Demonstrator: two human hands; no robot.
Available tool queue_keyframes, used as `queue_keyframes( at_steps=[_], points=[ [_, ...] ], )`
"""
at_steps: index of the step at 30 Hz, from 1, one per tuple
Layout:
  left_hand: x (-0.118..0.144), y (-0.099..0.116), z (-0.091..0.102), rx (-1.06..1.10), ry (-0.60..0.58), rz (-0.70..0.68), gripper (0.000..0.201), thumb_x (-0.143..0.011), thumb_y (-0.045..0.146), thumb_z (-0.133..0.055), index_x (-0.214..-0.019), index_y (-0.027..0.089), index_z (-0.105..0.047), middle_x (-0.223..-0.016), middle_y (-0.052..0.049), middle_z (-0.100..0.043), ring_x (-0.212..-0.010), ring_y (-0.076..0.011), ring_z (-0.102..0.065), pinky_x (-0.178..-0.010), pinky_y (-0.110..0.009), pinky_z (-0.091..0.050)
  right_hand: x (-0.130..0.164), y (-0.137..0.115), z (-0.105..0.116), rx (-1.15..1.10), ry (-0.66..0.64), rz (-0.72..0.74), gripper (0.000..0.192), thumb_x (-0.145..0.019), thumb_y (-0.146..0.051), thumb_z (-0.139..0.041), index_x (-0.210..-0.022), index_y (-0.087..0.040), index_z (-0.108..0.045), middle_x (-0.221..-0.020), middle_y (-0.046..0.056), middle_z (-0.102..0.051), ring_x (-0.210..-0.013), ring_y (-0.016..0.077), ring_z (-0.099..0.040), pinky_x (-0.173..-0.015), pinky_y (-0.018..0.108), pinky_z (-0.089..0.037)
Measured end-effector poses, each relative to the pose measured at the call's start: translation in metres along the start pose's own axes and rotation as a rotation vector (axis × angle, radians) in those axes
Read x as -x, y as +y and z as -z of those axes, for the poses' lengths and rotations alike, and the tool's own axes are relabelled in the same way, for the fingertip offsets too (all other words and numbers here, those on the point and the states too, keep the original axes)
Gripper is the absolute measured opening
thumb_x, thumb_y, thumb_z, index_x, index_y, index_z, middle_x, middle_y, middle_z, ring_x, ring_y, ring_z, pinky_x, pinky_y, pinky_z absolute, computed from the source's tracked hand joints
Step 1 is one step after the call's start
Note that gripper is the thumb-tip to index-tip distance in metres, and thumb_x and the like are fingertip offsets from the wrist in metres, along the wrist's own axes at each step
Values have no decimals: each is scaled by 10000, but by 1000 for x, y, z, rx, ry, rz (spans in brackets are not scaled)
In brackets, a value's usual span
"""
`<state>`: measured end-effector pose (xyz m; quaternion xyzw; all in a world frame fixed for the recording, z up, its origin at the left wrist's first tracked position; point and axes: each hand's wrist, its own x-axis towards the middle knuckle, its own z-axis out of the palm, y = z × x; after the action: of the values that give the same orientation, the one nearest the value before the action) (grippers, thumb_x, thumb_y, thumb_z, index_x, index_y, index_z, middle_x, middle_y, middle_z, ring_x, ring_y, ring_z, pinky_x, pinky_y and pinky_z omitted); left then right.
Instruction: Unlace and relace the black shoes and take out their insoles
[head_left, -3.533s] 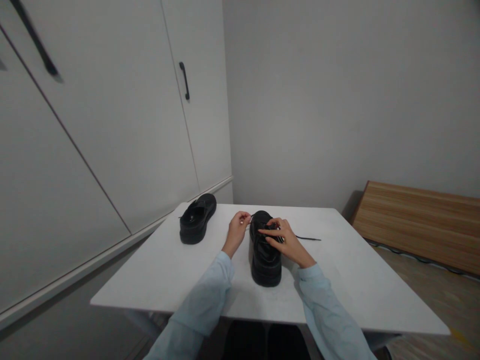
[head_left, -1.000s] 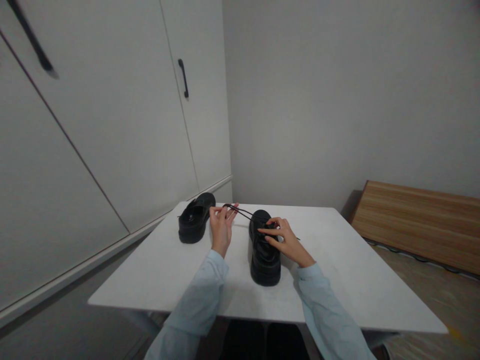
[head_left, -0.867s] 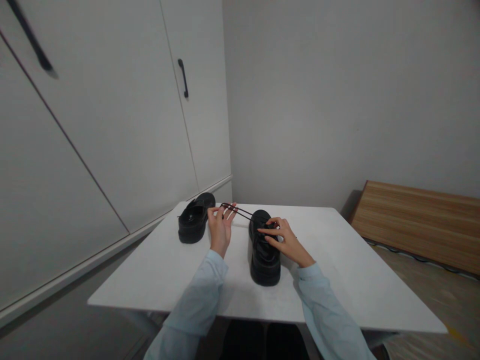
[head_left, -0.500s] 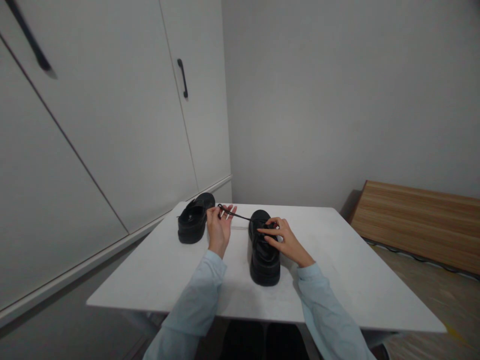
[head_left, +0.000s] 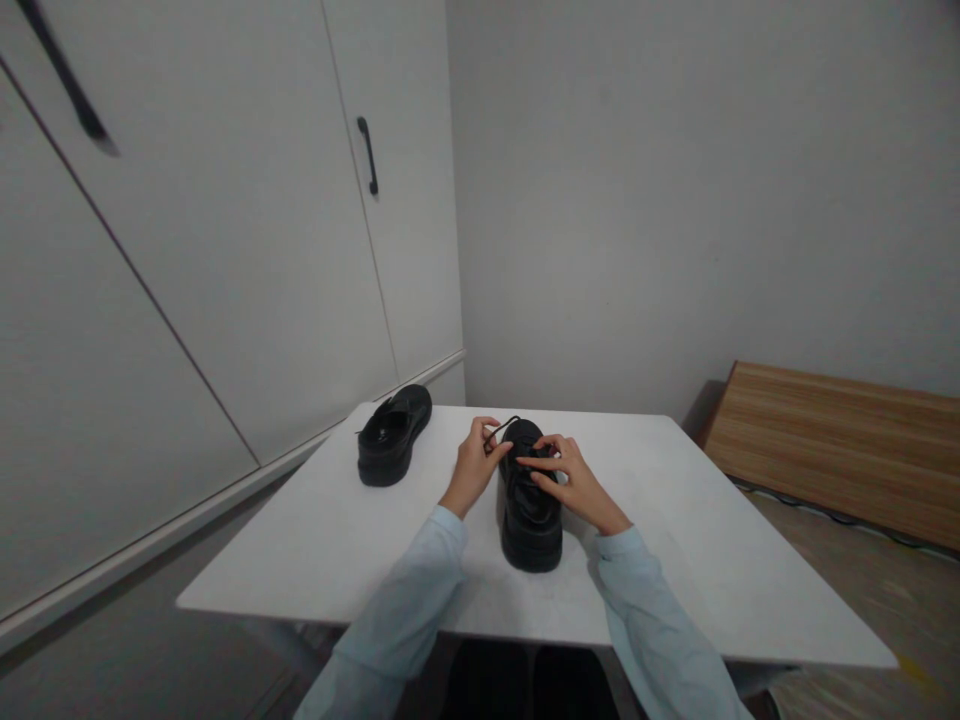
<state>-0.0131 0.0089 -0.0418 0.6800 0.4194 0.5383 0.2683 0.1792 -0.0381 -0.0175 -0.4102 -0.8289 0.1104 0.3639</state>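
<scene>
A black chunky shoe (head_left: pixel 531 515) stands on the white table (head_left: pixel 337 540), toe toward me. My left hand (head_left: pixel 475 462) is at the shoe's left side, near its opening, and pinches a thin black shoelace (head_left: pixel 502 426) that loops up from the shoe. My right hand (head_left: pixel 571 478) rests on the top of the shoe at the lacing, fingers pressed on it. A second black shoe (head_left: pixel 393 436) lies apart at the table's far left corner.
White cupboard doors (head_left: pixel 225 230) with black handles line the left side. A grey wall stands behind the table. A low wooden board (head_left: pixel 840 445) lies on the floor at the right. My light blue sleeves reach in from the bottom edge.
My left hand had pulled the lace out to the left toward the second shoe. It has come back to the near shoe, so the lace now forms a short loop. The right hand stayed put.
</scene>
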Motion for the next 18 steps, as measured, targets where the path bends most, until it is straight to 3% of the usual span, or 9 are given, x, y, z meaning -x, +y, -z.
queue_keyframes(
  at_steps=[4, 8, 14, 18],
  points=[
    [-2, -7, 2, -174, 4, -63, 303, -729, 163, -682, -1016, 214, -602, -717, 31, -541, -677, -122, -551, -672, -241, -461, 0, 0, 0, -14, 4, -9, 306, -846, -235, -605, -1119, -359, -669, -1110, 70, -527, -1007, 234, -458, -928, 452, -405],
    [-2, -13, 3, -345, -13, -120, 151, -745, 149, -674, -881, 213, -686, -746, -15, -562, -711, -168, -581, -696, -286, -476, -1, 0, 0, -20, 5, -11, 304, -839, -221, -612, -1106, -349, -678, -1109, 71, -529, -1009, 235, -457, -929, 454, -403],
    [2, -15, 3, -433, -41, -151, 101, -788, 135, -621, -826, 201, -687, -778, -42, -552, -764, -198, -578, -724, -319, -479, -1, -1, 0, -22, 5, -7, 293, -845, -242, -607, -1108, -347, -678, -1112, 75, -533, -1010, 239, -461, -922, 459, -407],
    [2, -13, 2, -460, 42, -140, 87, -808, 150, -597, -826, 188, -673, -827, -64, -554, -832, -215, -551, -795, -368, -462, 0, 0, 0, -23, 6, -10, 287, -847, -246, -606, -1108, -337, -682, -1112, 81, -534, -1013, 240, -459, -925, 452, -404]
  ],
)
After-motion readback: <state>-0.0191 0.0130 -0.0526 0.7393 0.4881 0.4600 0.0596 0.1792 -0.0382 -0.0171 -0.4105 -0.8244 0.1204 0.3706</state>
